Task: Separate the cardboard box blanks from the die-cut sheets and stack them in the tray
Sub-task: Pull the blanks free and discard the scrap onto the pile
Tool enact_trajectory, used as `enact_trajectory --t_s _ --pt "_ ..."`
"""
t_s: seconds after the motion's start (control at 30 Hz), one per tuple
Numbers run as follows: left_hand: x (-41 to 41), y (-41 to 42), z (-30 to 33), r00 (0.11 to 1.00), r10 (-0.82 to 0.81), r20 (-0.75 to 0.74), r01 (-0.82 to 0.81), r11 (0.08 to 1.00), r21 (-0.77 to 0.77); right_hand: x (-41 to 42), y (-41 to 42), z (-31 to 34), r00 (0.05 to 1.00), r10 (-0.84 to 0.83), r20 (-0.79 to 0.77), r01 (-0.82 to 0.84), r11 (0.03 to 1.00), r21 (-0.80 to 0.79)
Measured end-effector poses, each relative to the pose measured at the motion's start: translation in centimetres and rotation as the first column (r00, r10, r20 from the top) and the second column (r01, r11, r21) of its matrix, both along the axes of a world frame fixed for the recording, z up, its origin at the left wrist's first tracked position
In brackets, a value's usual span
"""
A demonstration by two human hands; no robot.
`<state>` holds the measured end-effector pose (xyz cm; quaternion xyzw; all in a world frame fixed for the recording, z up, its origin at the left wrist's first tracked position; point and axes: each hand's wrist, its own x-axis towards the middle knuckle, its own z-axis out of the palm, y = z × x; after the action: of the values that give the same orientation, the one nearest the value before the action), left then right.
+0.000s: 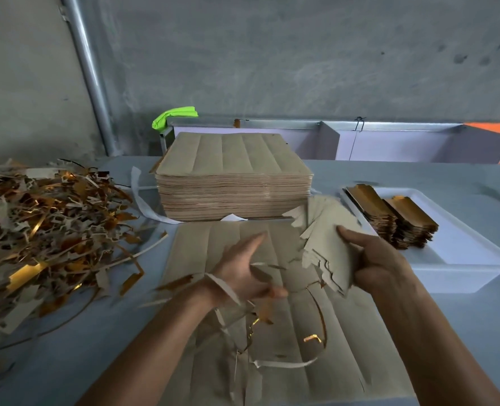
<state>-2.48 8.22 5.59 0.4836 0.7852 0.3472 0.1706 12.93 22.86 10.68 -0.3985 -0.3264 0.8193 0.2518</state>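
Note:
My right hand (371, 259) grips a fanned bundle of grey box blanks (327, 235) above the right side of the die-cut sheet (234, 244) lying flat in front of me. My left hand (242, 271) hovers over that sheet with fingers spread and relaxed, a thin waste strip looped round its wrist. Thin gold-edged offcut strips (310, 338) dangle and lie loose on the sheet below my hands. A tall stack of uncut die-cut sheets (231, 177) stands behind. The white tray (462, 259) at right holds two rows of stacked gold-faced blanks (395, 218).
A big heap of gold and grey waste strips (46, 224) covers the table's left side. A metal frame with a green rag (174, 115) runs along the back wall. A grey pipe (90, 74) rises at the left rear.

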Motion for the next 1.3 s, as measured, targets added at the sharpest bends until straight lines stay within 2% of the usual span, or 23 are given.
enact_trajectory --t_s 0.1,0.17,0.27,0.3,0.33,0.37,0.4,0.43,0.47,0.6,0.63,0.67,0.7,0.73,0.77,0.8,0.87,0.9,0.97,1.1,1.13,1.23,1.3 --pt "1.9 2.3 0.3 0.972 -0.157 0.175 0.120 0.972 0.203 -0.6 -1.3 -0.3 0.987 0.162 0.009 -0.161 0.987 -0.010" --pt "3.1 2.7 0.3 0.914 -0.283 0.292 0.241 0.955 0.170 -0.6 -1.6 -0.1 0.979 0.199 -0.042 -0.199 0.980 0.001" --pt "4.5 2.2 -0.7 0.787 -0.388 0.480 0.342 0.922 0.184 -0.2 -0.7 1.0 0.983 0.121 -0.137 -0.115 0.992 0.049" --pt "4.2 2.1 -1.0 0.804 -0.367 0.468 0.319 0.930 0.182 0.2 -0.1 1.3 0.983 0.063 -0.171 -0.056 0.997 0.046" --pt "3.5 1.9 -1.2 0.870 -0.299 0.392 0.259 0.954 0.154 0.6 0.7 1.5 0.980 0.001 -0.199 0.006 0.999 0.032" --pt "2.4 1.6 -1.4 0.956 -0.184 0.228 0.158 0.979 0.128 1.1 1.4 1.7 0.974 -0.063 -0.218 0.067 0.998 0.012" --pt "1.1 1.2 -1.6 0.998 -0.046 0.049 0.039 0.991 0.130 1.6 2.1 1.7 0.966 -0.117 -0.228 0.119 0.993 -0.006" --pt "-0.5 0.6 -1.9 0.993 0.090 -0.072 -0.079 0.985 0.152 2.1 2.7 1.8 0.959 -0.161 -0.232 0.160 0.987 -0.021" --pt "-2.1 -0.1 -1.8 0.974 0.190 -0.121 -0.170 0.972 0.159 2.5 3.0 1.8 0.953 -0.192 -0.232 0.190 0.981 -0.033" --pt "-7.5 -3.0 -1.6 0.837 0.430 -0.338 -0.452 0.892 0.016 3.5 3.8 1.6 0.940 -0.263 -0.217 0.255 0.965 -0.063" --pt "-8.4 -3.4 -1.4 0.818 0.484 -0.311 -0.502 0.864 0.025 3.3 3.8 1.6 0.940 -0.266 -0.215 0.255 0.964 -0.079" --pt "-9.0 -3.6 -1.0 0.839 0.500 -0.214 -0.508 0.861 0.023 3.0 3.8 1.4 0.941 -0.266 -0.211 0.249 0.963 -0.104" --pt "-9.0 -3.4 -0.8 0.888 0.459 0.002 -0.459 0.888 0.024 2.4 3.6 1.2 0.943 -0.259 -0.211 0.236 0.963 -0.128" --pt "-8.1 -3.0 -0.5 0.893 0.354 0.279 -0.377 0.925 0.032 1.7 3.4 1.0 0.948 -0.242 -0.208 0.214 0.965 -0.148" --pt "-6.8 -2.5 -0.2 0.834 0.250 0.492 -0.307 0.951 0.036 0.9 2.9 0.8 0.957 -0.214 -0.198 0.185 0.970 -0.155" --pt "-5.6 -1.9 0.0 0.785 0.145 0.602 -0.225 0.973 0.059 -0.1 2.3 0.7 0.967 -0.175 -0.184 0.147 0.976 -0.158" --pt "-2.6 -0.4 -0.9 0.926 0.008 0.377 -0.047 0.994 0.095 -2.2 0.8 0.7 0.982 -0.101 -0.161 0.073 0.982 -0.172" --pt "-1.3 0.7 -1.4 0.945 -0.071 0.319 0.031 0.991 0.127 -3.2 0.0 0.8 0.985 -0.064 -0.158 0.036 0.983 -0.178" --pt "1.2 2.1 -1.2 0.897 -0.238 0.373 0.151 0.957 0.248 -4.8 -1.4 1.0 0.983 -0.018 -0.184 -0.022 0.977 -0.211" --pt "3.6 4.2 0.3 0.792 -0.307 0.527 0.042 0.890 0.454 -6.2 -2.6 2.0 0.963 -0.005 -0.268 -0.057 0.973 -0.223" --pt "3.5 3.9 0.6 0.773 -0.318 0.549 0.034 0.885 0.465 -6.1 -2.5 2.2 0.963 -0.001 -0.269 -0.058 0.976 -0.209" --pt "2.7 2.6 0.0 0.794 -0.296 0.531 0.102 0.926 0.364 -5.2 -1.4 2.1 0.959 -0.024 -0.284 -0.023 0.986 -0.164" --pt "1.5 1.2 -0.5 0.763 -0.247 0.598 0.023 0.934 0.356 -4.3 -0.4 1.7 0.961 -0.042 -0.273 0.004 0.991 -0.136"
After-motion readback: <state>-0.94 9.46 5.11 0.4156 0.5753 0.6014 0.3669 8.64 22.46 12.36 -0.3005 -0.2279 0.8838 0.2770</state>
